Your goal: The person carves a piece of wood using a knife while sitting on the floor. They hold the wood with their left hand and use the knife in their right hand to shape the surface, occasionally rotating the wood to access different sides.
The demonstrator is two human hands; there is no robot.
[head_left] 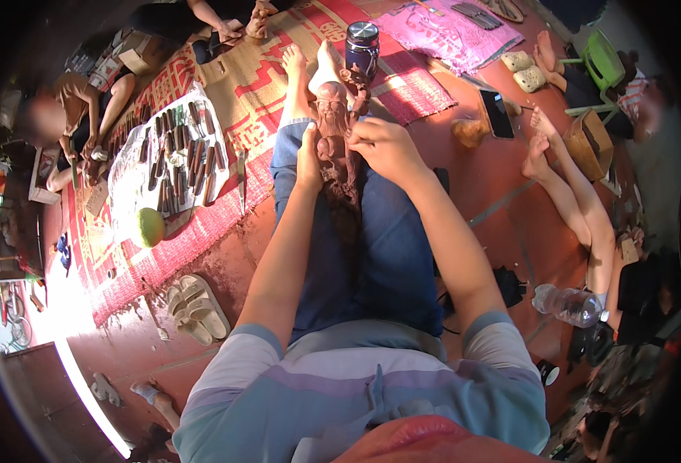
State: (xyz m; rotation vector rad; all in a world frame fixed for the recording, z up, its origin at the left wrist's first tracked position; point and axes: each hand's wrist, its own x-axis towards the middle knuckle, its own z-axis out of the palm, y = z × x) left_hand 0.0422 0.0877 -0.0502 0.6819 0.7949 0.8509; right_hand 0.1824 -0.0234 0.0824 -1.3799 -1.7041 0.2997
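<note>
A reddish-brown carved wooden figure (336, 150) of a bearded person lies along my lap, between my jeans-clad thighs. My left hand (308, 160) grips its left side, thumb pointing up along the carving. At the figure's right edge, my right hand (387, 148) is closed in a pinch, its fingertips touching the wood. Whatever is between those fingertips is too small to make out. Just past the figure's head stands a dark blue flask (362, 48) with a metal lid.
Left of my legs, several carving tools (194, 154) lie on a white sheet over a patterned red mat (259, 181), near a green round fruit (149, 227). At right are a phone (496, 114), a plastic bottle (568, 305) and another person's legs (580, 185). People sit working at far left.
</note>
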